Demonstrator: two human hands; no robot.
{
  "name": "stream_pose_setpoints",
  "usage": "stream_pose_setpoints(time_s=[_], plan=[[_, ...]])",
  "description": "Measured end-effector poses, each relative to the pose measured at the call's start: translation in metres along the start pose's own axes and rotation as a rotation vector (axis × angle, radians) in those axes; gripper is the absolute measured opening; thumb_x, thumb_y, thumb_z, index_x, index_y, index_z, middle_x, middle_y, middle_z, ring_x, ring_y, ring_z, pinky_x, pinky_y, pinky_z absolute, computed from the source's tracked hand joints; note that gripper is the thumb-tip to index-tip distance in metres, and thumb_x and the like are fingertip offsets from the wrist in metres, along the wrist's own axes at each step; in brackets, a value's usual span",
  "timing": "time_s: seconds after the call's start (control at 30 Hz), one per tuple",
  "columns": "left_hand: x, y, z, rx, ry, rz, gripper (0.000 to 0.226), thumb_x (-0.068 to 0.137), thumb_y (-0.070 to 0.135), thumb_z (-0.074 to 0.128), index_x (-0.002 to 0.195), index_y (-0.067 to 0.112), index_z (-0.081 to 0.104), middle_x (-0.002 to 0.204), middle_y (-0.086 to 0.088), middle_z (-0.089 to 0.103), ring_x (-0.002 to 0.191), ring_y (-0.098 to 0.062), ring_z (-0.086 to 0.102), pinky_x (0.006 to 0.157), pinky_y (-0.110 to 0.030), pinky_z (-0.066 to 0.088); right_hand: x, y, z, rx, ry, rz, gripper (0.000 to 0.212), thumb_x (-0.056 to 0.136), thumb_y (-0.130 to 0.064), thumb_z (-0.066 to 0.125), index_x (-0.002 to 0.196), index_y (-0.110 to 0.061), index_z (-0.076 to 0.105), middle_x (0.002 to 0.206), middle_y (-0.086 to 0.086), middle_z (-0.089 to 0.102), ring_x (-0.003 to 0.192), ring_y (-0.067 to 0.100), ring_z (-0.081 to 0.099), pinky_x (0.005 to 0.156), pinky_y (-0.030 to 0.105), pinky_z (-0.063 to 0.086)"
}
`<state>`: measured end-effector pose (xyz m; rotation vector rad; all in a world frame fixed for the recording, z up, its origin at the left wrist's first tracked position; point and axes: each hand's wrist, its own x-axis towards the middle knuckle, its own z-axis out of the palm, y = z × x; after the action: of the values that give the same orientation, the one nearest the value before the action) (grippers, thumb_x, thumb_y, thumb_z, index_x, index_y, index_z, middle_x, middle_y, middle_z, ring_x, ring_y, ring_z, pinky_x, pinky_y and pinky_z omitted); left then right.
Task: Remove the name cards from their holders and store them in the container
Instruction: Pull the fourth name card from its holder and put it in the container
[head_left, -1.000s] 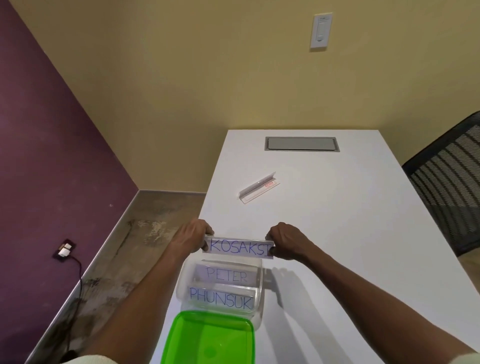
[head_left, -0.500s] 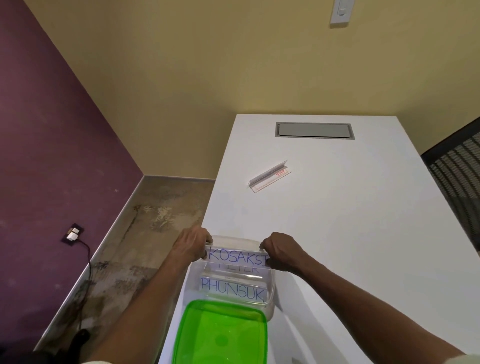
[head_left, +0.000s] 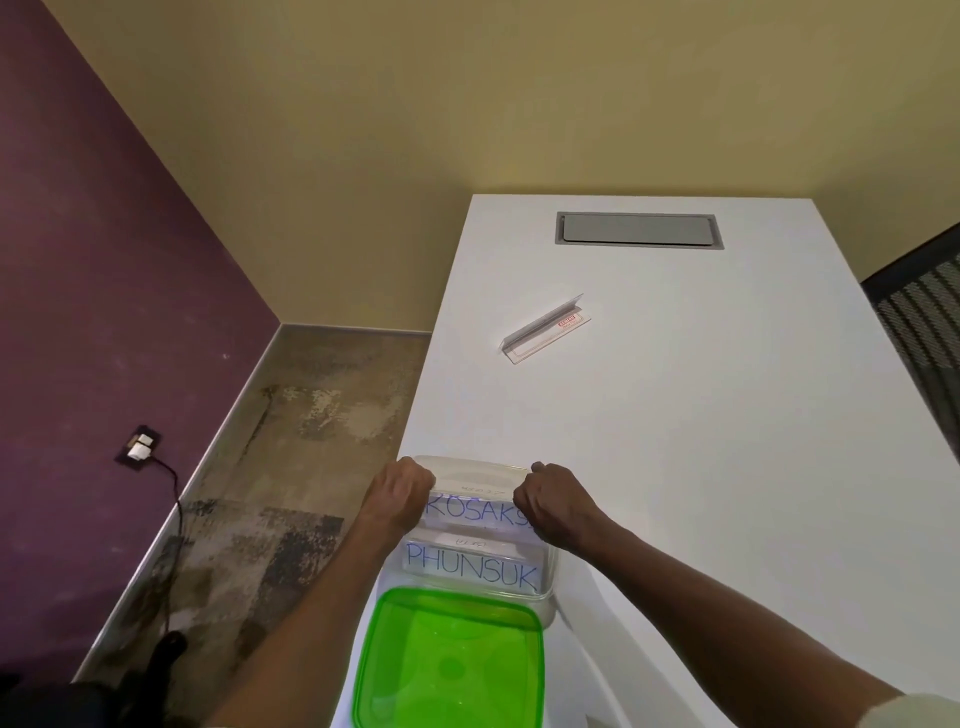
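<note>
A clear plastic container (head_left: 548, 582) stands at the table's near left corner. Inside it lies a white name card reading PHUNSUK (head_left: 470, 566). A card reading KOSAKS (head_left: 475, 512) is held down inside the container's far end. My left hand (head_left: 400, 496) pinches its left end and my right hand (head_left: 550, 504) pinches its right end; both hands sit over the container's rim. Another card lies partly hidden between the two. An empty clear acrylic holder (head_left: 545, 330) with a red label lies on the table further back.
A green lid (head_left: 449, 660) lies just in front of the container, close to me. The white table (head_left: 701, 415) has a grey cable hatch (head_left: 638, 230) at its far end. A black mesh chair (head_left: 924, 306) stands to the right. A wall socket with a cable is low on the left.
Both hands have lowered the KOSAKS card from above the container down into it. The card now covers the PETER card that showed before.
</note>
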<state>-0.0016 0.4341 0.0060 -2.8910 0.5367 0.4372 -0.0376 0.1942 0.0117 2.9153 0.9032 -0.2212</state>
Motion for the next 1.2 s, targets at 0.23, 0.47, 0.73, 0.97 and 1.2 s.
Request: stream_pose_setpoints(time_s=[0.23, 0.47, 0.73, 0.97, 1.2], plan=[[0.009, -0.001, 0.013, 0.037, 0.039, 0.041, 0.036, 0.027, -0.001, 0.079, 0.041, 0.019, 0.053, 0.041, 0.001, 0.048, 0.036, -0.017, 0.049, 0.04, -0.017, 0.029, 0.011, -0.004, 0.013, -0.046, 0.029, -0.047, 0.049, 0.044, 0.0, 0.075, 0.045, -0.025, 0.033, 0.037, -0.003, 0.039, 0.038, 0.017, 0.04, 0.047, 0.023, 0.018], [0.008, 0.007, 0.003, 0.077, 0.089, 0.135, 0.04, 0.02, 0.004, 0.082, 0.037, 0.021, 0.05, 0.038, 0.003, 0.044, 0.032, -0.015, 0.044, 0.043, -0.016, 0.035, 0.015, -0.007, 0.02, -0.117, -0.021, -0.047, 0.039, 0.049, -0.001, 0.077, 0.044, -0.022, 0.045, 0.038, -0.003, 0.041, 0.038, 0.016, 0.04, 0.047, 0.024, 0.017], [0.011, 0.008, 0.005, 0.192, 0.132, 0.22, 0.03, 0.028, 0.007, 0.077, 0.036, 0.02, 0.051, 0.038, 0.006, 0.044, 0.035, -0.014, 0.045, 0.054, -0.019, 0.04, 0.019, -0.01, 0.025, -0.127, -0.027, -0.025, 0.043, 0.049, -0.003, 0.079, 0.043, -0.024, 0.043, 0.039, -0.005, 0.042, 0.04, 0.016, 0.04, 0.048, 0.026, 0.017], [0.008, 0.018, -0.009, 0.248, -0.123, 0.211, 0.01, 0.079, 0.012, 0.065, 0.075, 0.019, 0.071, 0.076, -0.001, 0.07, 0.076, -0.017, 0.064, 0.083, -0.027, 0.042, 0.023, -0.014, 0.034, -0.098, -0.112, 0.04, 0.051, 0.049, -0.001, 0.078, 0.042, -0.024, 0.033, 0.036, -0.008, 0.045, 0.042, 0.015, 0.024, 0.045, 0.024, 0.018], [0.012, 0.023, -0.018, 0.215, -0.055, 0.199, 0.006, 0.075, 0.013, 0.068, 0.073, 0.019, 0.072, 0.076, -0.004, 0.07, 0.076, -0.018, 0.064, 0.077, -0.025, 0.044, 0.024, -0.016, 0.035, -0.106, -0.138, 0.098, 0.048, 0.051, -0.003, 0.079, 0.041, -0.023, 0.036, 0.036, -0.007, 0.047, 0.037, 0.015, 0.034, 0.045, 0.022, 0.009]])
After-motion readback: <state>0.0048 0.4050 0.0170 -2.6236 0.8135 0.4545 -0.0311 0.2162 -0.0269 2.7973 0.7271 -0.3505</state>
